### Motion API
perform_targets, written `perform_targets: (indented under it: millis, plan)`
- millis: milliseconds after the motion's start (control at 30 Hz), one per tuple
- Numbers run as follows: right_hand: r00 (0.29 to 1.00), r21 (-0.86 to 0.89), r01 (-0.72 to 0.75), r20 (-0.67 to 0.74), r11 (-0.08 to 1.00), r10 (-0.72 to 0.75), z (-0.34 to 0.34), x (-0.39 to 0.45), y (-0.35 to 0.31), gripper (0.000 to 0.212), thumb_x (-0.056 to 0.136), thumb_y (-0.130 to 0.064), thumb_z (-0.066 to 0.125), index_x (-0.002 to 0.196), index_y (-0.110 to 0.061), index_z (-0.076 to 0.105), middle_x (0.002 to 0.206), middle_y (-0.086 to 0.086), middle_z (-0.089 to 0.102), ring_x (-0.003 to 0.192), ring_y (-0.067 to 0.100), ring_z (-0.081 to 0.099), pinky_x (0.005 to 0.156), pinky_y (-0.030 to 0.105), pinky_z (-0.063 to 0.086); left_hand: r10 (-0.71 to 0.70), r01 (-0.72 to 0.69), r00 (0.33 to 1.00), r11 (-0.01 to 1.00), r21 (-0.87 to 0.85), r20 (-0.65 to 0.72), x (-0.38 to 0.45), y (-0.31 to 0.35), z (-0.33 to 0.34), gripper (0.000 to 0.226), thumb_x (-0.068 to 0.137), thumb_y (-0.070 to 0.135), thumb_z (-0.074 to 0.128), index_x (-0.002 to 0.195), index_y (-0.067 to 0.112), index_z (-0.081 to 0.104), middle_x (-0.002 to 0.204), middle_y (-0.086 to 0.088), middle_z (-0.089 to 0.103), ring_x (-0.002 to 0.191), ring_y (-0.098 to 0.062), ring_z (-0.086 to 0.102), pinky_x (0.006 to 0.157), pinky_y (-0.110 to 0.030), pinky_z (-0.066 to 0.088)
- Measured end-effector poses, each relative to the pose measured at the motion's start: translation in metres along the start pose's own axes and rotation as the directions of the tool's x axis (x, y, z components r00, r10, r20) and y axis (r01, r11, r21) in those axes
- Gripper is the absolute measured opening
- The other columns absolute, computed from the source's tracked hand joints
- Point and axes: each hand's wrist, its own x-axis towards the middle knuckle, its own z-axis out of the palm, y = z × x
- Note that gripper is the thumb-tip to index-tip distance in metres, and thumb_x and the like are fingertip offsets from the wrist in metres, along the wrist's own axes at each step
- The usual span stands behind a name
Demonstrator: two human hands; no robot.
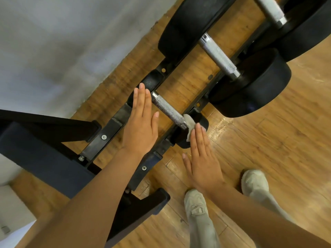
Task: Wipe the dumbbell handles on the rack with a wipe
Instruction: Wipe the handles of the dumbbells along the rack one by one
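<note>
Straight right-hand fingers (199, 138) press a crumpled grey wipe (190, 124) beneath them against the knurled steel dumbbell handle (168, 109) for wiping; the flat left hand (141, 122), holding nothing, is kept alongside.

Black rack (114, 122) carries three dumbbells (217, 56), seemingly.

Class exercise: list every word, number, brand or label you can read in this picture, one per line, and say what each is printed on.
None: no readable text anywhere.
Dumbbells: black ends bear no legible weight marks.
Rack: only bolts, no label.
Wipe: plain.
Shoes: no brand legible.
</note>
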Motion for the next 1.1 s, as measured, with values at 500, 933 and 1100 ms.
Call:
perform_targets:
  millis: [500, 933, 1100]
  plan:
    - [0.933, 0.207, 0.33, -0.222, 0.921, -0.285, 0.0, 0.013, 0.042, 0.043, 0.102, -0.026, 0.036, 0.136, -0.002, 0.046, 0.158, 0.018, 0.023, 0.149, 0.027, 0.017, 0.122, 0.043, 0.011, 0.068, 0.016, 0.946, 0.968, 0.252, -0.318, 0.014, 0.006, 0.019, 0.054, 0.106, 0.027, 0.036, 0.152, 0.001, 0.027, 0.156, -0.02, 0.031, 0.146, -0.031, 0.024, 0.121, -0.045, 0.021]
    - [0.589, -0.214, 0.731, -0.282, 0.648, -0.757, 0.027, 0.06, 0.082, 0.049, 0.104, -0.021, 0.039, 0.149, -0.003, 0.031, 0.157, 0.013, 0.028, 0.147, 0.03, 0.023, 0.12, 0.045, 0.021, 0.241, -0.079, 0.891, 0.916, 0.393, -0.384, 0.035, -0.01, 0.043, 0.055, 0.107, 0.029, 0.029, 0.155, 0.003, 0.023, 0.162, -0.013, 0.021, 0.151, -0.028, 0.011, 0.123, -0.037, -0.003]
    - [0.733, 0.061, 0.605, -0.432, 0.794, -0.525, 0.023, 0.068, 0.093, 0.051, 0.107, -0.027, 0.028, 0.146, 0.007, 0.03, 0.155, 0.019, 0.028, 0.147, 0.03, 0.023, 0.116, 0.048, 0.03, 0.229, -0.044, 0.859, 0.925, 0.378, -0.458, 0.038, -0.007, 0.051, 0.055, 0.106, 0.029, 0.03, 0.154, 0.002, 0.026, 0.161, -0.014, 0.025, 0.15, -0.028, 0.014, 0.123, -0.034, -0.006]
